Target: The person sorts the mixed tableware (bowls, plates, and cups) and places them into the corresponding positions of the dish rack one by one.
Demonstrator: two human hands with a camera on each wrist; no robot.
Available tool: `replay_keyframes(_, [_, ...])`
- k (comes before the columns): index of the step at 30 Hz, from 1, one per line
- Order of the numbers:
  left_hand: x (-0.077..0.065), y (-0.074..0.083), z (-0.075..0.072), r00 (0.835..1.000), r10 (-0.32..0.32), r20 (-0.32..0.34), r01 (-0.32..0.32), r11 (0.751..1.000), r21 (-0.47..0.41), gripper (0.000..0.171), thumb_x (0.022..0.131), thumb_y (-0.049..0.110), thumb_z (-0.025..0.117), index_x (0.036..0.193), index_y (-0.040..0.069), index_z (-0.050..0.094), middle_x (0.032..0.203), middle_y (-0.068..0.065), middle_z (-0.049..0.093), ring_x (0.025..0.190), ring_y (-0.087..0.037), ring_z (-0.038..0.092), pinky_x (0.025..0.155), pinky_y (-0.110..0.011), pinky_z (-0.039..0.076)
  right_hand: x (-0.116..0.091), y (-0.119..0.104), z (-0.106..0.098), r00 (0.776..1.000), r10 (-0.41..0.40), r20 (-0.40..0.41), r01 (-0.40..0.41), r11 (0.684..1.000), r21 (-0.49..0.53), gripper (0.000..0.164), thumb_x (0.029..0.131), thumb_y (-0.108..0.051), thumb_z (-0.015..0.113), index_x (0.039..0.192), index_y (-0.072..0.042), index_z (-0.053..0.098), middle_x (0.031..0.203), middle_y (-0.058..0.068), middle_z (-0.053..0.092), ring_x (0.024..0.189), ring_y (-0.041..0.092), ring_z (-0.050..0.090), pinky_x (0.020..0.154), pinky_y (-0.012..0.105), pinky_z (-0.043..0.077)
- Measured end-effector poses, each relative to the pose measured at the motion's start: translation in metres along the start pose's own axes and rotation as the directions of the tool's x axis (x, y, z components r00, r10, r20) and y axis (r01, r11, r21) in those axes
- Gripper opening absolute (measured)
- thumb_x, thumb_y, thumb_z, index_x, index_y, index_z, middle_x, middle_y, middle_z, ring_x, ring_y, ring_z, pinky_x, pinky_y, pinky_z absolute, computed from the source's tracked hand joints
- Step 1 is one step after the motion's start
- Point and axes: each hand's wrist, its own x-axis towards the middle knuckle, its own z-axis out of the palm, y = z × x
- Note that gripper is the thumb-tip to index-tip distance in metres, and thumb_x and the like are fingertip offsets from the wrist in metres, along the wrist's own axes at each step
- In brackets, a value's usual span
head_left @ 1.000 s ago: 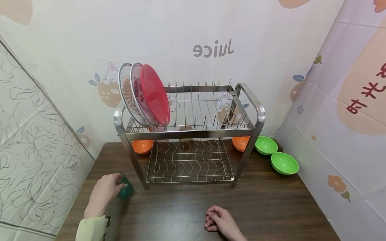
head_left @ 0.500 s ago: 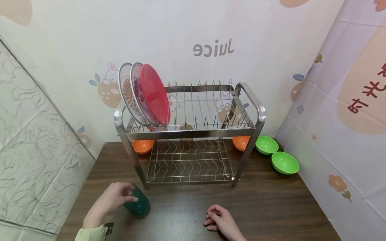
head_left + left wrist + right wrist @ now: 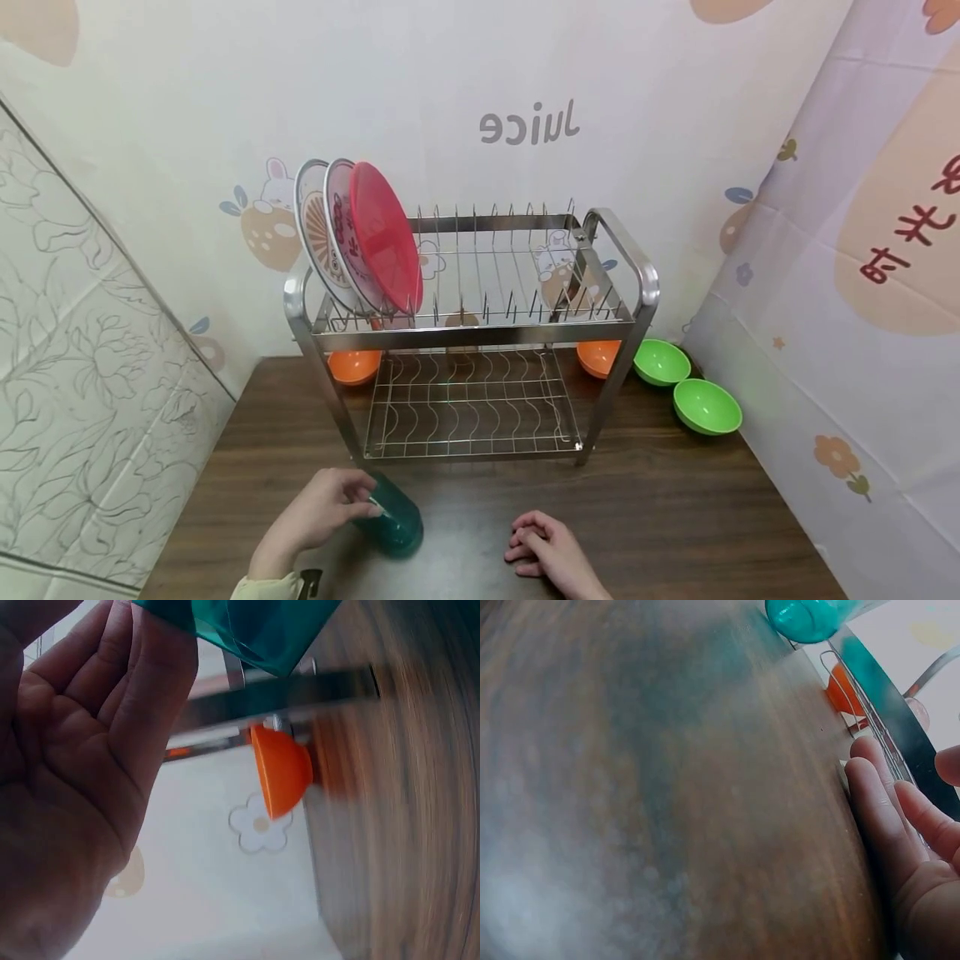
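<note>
Since I'm standing right here, from the head view I'd call it partway. Three plates (image 3: 386, 237) are up on the rack (image 3: 472, 335), so that bit looks done. Two green bowls (image 3: 707, 407) sit on the table (image 3: 660, 517) off to the right, and two orange bowls (image 3: 355, 367) seem to be on it too, one by each end of the rack. The cup (image 3: 397, 523) isn't put away yet: it's tilted, in front of the rack's left leg, with the left hand (image 3: 318, 510) pinching its upper end. Can't tell if it touches the table. Right hand (image 3: 553, 554) rests on the wood, loosely curled, nothing in it.

Left wrist view: fingers at the cup, only part of it showing, one orange bowl beyond.

Right wrist view: relaxed fingers, no grip, cup well apart at the top edge.
</note>
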Motion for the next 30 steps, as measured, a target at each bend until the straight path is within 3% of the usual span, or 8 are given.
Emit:
replay_keyframes(11, [0.012, 0.008, 0.040, 0.997, 0.072, -0.022, -0.074, 0.987, -0.142, 0.029, 0.086, 0.030, 0.079, 0.102, 0.007, 0.071, 0.083, 0.010, 0.066, 0.078, -0.007, 0.062, 0.070, -0.027, 0.052, -0.003, 0.001, 0.004, 0.999, -0.017, 0.029, 0.017, 1.000, 0.007, 0.033, 0.101, -0.013, 0.053, 0.118, 0.014, 0.051, 0.096, 0.011, 0.065, 0.089, 0.029, 0.071, 0.068, 0.038, 0.060])
replay_keyframes(17, [0.021, 0.012, 0.068, 0.990, 0.129, -0.050, -0.138, 0.960, -0.243, 0.025, 0.086, 0.024, 0.079, 0.101, 0.006, 0.072, 0.084, 0.007, 0.068, 0.078, -0.008, 0.064, 0.070, -0.026, 0.053, -0.006, -0.002, 0.004, 0.997, 0.030, 0.075, -0.037, 0.995, 0.091, 0.046, 0.105, -0.026, 0.048, 0.134, 0.010, 0.044, 0.110, 0.014, 0.066, 0.099, 0.032, 0.069, 0.071, 0.043, 0.059])
replay_keyframes(24, [0.037, 0.022, 0.096, 0.992, 0.126, -0.032, -0.130, 0.939, -0.319, 0.021, 0.086, 0.024, 0.079, 0.100, 0.010, 0.072, 0.084, 0.008, 0.068, 0.080, -0.008, 0.064, 0.072, -0.026, 0.052, -0.007, -0.010, -0.003, 0.981, 0.004, 0.195, -0.044, 0.978, 0.202, 0.059, 0.108, -0.033, 0.036, 0.149, 0.006, 0.019, 0.123, 0.013, 0.057, 0.111, 0.035, 0.064, 0.080, 0.047, 0.057])
replay_keyframes(30, [0.046, 0.028, 0.113, 0.992, 0.100, -0.072, -0.121, 0.909, -0.398, 0.020, 0.085, 0.017, 0.078, 0.100, 0.005, 0.071, 0.086, 0.003, 0.069, 0.082, -0.010, 0.063, 0.072, -0.027, 0.054, -0.006, -0.013, -0.011, 0.974, -0.011, 0.225, -0.055, 0.957, 0.284, 0.055, 0.109, -0.037, 0.031, 0.151, -0.003, 0.023, 0.132, 0.012, 0.050, 0.115, 0.035, 0.060, 0.087, 0.054, 0.054])
